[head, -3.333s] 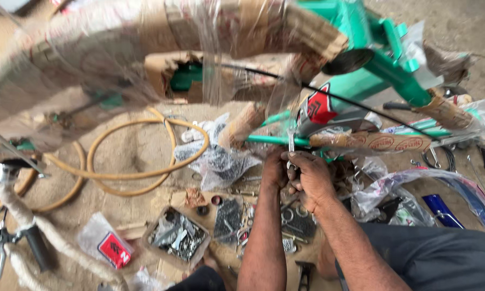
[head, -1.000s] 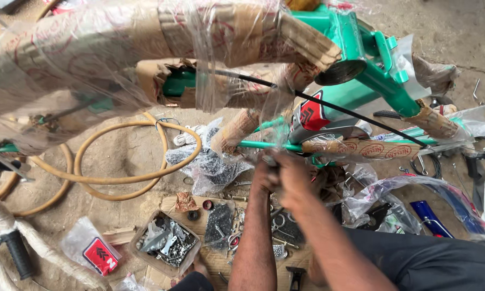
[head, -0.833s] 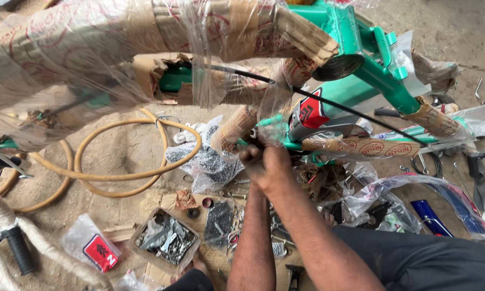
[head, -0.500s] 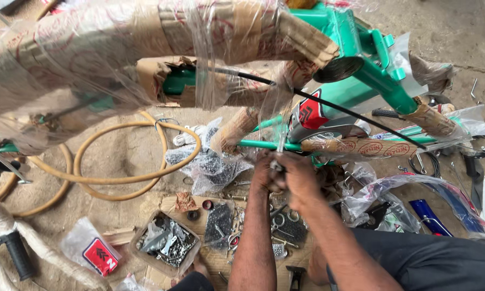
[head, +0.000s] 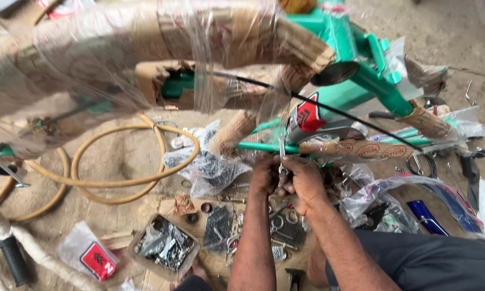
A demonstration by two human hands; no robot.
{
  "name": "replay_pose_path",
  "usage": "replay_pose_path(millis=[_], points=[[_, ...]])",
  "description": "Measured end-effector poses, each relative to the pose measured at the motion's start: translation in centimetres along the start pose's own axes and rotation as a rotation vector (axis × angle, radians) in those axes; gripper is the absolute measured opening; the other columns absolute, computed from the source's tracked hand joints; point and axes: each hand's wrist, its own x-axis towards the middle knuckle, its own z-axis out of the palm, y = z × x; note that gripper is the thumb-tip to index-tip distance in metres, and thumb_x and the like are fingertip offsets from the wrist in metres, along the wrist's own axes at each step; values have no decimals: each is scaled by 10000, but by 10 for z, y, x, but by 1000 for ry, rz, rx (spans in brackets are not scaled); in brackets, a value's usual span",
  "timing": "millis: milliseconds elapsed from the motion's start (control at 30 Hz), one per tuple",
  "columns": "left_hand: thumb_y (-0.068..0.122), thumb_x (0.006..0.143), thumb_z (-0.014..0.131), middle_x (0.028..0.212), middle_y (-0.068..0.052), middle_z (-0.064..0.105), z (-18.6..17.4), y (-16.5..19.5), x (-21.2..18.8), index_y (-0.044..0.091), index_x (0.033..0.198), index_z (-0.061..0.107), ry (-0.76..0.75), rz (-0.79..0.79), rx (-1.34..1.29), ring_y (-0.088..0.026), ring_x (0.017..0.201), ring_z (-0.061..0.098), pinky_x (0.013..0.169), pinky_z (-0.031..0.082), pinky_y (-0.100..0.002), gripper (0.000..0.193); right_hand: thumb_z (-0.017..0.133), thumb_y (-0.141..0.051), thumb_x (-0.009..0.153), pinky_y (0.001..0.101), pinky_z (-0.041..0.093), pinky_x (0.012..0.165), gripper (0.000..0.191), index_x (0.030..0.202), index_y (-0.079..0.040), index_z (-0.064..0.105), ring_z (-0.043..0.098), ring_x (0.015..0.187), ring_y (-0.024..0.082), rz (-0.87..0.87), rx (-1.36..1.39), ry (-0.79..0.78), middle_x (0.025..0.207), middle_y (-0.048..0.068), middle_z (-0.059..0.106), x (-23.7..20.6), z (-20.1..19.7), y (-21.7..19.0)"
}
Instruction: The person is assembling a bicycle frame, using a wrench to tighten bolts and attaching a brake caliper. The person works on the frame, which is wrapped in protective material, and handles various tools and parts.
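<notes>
Green-painted tubing of a bicycle frame point(head: 361, 81), partly wrapped in brown cardboard and clear plastic film, fills the far half of the scene. Both hands meet just below its thin horizontal green tube point(head: 264, 147), near the middle. The left hand point(head: 264, 175) and the right hand point(head: 304, 180) press against each other, fingers curled shut around a small metal tool point(head: 281, 156) that stands upright between them, its top reaching the tube; whether the left hand truly grips it or only steadies it I cannot tell.

Across the frame a thin black cable point(head: 334, 110) runs from far left down to the right, passing above the hands. A wrapped cardboard stub point(head: 231, 132) leans just left of the hands, and a crumpled clear bag of dark small parts point(head: 207, 164) lies beside it on the sandy ground. Further left, a tan rubber tube point(head: 129, 180) loops in wide rings.

Near the forearms sits a cardboard tray point(head: 164, 245) of dark hardware, with loose metal rings and bits scattered beside it. To the left lies a clear packet with a red label point(head: 94, 258) and a black handlebar grip point(head: 13, 258). On the right, clear film covers a blue part point(head: 425, 218).
</notes>
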Motion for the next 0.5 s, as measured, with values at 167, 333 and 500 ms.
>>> replay_pose_path(millis=[167, 333, 500], points=[[112, 920, 683, 822, -85, 614, 21, -14, 15, 65, 961, 568, 596, 409, 286, -198, 676, 569, 528, 449, -275, 131, 521, -171, 1039, 309, 496, 570, 170, 1018, -22, 602, 528, 539, 136, 137, 659, -64, 742, 55, 577, 31, 74, -4], [128, 924, 684, 826, -81, 633, -17, -19, 28, 78, 930, 595, -412, 136, -695, -191, 725, 609, 587, 477, -313, 102, 534, -165, 1014, 305, 445, 514, 140, 997, -61, 625, 436, 464, 122, 152, 503, -30, 690, 30, 553, 2, 78, -5], [78, 963, 695, 836, -75, 660, -23, -26, 13, 39, 922, 628, -166, -8, -122, -174, 717, 625, 578, 499, -291, 88, 598, -227, 965, 295, 373, 386, 180, 1019, -74, 677, 399, 397, 111, 156, 99, -8, 618, 28, 533, -11, -5, -11]])
